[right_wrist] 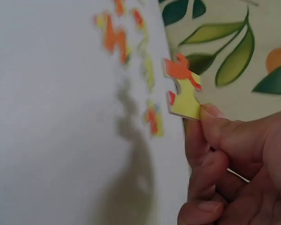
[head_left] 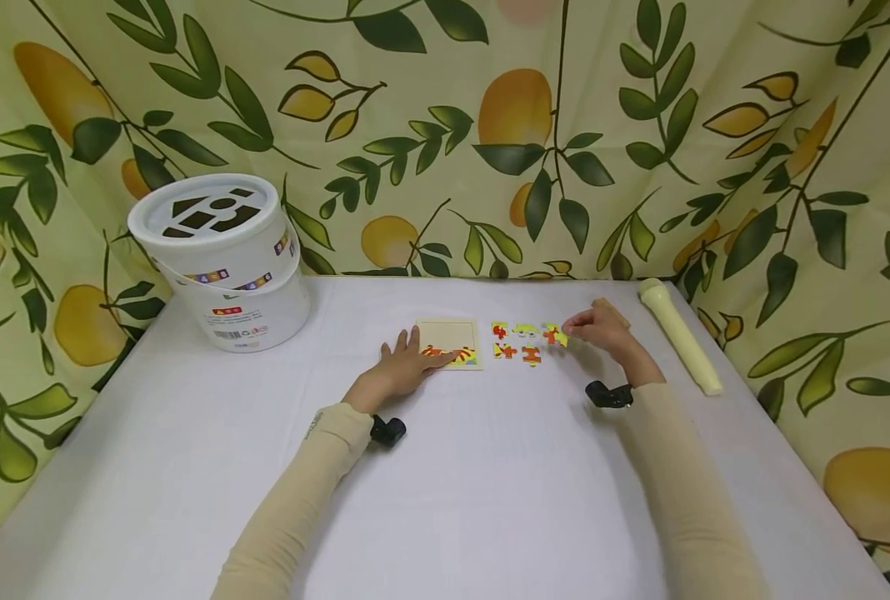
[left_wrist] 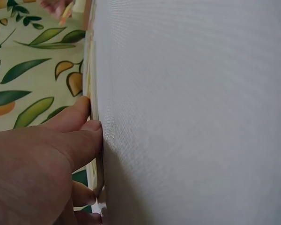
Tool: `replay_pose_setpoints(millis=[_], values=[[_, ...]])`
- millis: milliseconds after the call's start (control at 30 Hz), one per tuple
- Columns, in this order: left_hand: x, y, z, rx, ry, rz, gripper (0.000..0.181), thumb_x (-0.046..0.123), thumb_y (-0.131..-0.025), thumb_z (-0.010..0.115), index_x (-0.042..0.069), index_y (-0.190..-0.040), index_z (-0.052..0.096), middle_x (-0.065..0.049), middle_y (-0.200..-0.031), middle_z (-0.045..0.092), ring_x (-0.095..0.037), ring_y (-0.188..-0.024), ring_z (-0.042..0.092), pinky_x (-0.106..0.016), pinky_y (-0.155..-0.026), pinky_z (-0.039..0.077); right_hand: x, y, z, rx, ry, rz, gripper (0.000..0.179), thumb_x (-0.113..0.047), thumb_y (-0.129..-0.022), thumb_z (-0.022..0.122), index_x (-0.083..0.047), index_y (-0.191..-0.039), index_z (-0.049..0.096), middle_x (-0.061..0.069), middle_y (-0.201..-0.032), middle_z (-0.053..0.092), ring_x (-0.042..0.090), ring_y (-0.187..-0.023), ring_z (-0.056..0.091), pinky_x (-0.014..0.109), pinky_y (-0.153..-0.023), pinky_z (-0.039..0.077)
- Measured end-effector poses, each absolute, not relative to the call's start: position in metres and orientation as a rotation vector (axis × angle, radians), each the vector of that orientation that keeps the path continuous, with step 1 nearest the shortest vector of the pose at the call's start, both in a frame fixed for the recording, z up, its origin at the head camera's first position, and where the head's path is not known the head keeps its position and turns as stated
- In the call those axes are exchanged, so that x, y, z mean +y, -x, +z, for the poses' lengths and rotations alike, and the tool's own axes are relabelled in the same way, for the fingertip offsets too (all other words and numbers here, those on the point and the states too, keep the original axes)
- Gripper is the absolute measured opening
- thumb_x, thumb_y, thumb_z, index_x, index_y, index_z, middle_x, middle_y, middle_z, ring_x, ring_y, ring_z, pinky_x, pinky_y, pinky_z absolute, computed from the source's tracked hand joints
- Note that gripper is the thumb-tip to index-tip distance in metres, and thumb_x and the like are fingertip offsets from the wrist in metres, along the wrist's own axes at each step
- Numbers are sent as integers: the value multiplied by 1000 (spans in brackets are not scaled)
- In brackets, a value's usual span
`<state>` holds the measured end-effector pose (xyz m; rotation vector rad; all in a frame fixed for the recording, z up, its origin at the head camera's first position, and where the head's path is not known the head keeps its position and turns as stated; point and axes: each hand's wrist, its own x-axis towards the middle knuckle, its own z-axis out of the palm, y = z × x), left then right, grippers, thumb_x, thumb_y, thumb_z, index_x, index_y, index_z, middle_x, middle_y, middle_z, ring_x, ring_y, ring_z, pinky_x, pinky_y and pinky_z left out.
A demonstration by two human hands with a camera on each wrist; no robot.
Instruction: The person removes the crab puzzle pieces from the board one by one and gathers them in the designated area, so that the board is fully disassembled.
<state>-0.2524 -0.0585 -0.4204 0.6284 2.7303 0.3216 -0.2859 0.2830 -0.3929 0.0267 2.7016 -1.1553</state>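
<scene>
My left hand (head_left: 398, 371) rests with spread fingers on a square wooden puzzle board (head_left: 447, 322). Its thumb lies along the board's near edge in the left wrist view. Red and yellow pieces (head_left: 463, 357) fill the lower part of the board, partly under the fingers. My right hand (head_left: 604, 330) pinches a yellow and orange puzzle piece (right_wrist: 186, 93) between thumb and finger, raised above the table. A thin pale edge (right_wrist: 239, 175) shows among its curled fingers. Several loose puzzle pieces (head_left: 503, 351) lie in two rows between the board and this hand.
A white lidded bucket (head_left: 227, 267) with shape cutouts stands at the back left. At the right lies a pale yellow microphone-shaped stick (head_left: 681, 337). A leaf-patterned curtain (head_left: 430, 150) hangs behind the white table (head_left: 490, 500). Each wrist wears a black camera (head_left: 608, 395).
</scene>
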Motion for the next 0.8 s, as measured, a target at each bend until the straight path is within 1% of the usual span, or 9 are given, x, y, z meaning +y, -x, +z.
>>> replay_pose_setpoints(millis=[100,200,367,567,633,700,800], values=[[-62,252,-420,2738,-618,344,43,27,-100,34,46,-139,29,-28,-151,1,-45,-139,0,-64,-107,9,291,285,-402,2658,-77,-1073,30,-16,-90,58,5,-111,61,12,-101,61,19,-86,47,27,-72,39],[-63,252,-421,2740,-626,362,42,28,-100,35,45,-139,31,-30,-150,3,-46,-139,2,-64,-106,11,292,286,-412,2657,-84,-1032,28,-16,-89,59,5,-108,62,10,-98,61,19,-85,46,25,-70,38],[-59,250,-425,2739,-627,409,40,29,-100,36,43,-138,35,-30,-150,5,-47,-138,2,-65,-106,10,292,288,-423,2726,-25,-1003,24,-12,-87,60,7,-102,65,13,-96,64,18,-82,49,22,-69,40],[-60,248,-421,2777,-672,387,43,26,-100,38,41,-139,34,-31,-149,9,-47,-138,8,-64,-105,15,292,288,-421,2755,-32,-991,25,-14,-87,61,6,-102,66,17,-100,65,20,-86,50,24,-72,39],[-62,249,-420,2772,-702,410,46,25,-99,41,36,-142,32,-31,-149,11,-46,-138,10,-63,-106,17,291,287,-419,2751,-67,-995,25,-14,-87,62,5,-104,66,18,-102,65,20,-86,50,24,-71,40],[-66,249,-419,2767,-717,462,50,24,-97,45,26,-145,30,-29,-149,15,-44,-138,13,-60,-107,19,287,285,-415,2754,-88,-1002,26,-14,-87,62,5,-104,66,18,-104,64,20,-85,50,24,-70,40],[-73,252,-419,2791,-685,555,58,24,-94,53,10,-145,28,-23,-149,22,-38,-139,21,-51,-110,21,272,284,-407,2781,-37,-1008,25,-15,-88,62,3,-104,67,17,-104,64,19,-84,51,24,-68,41]])
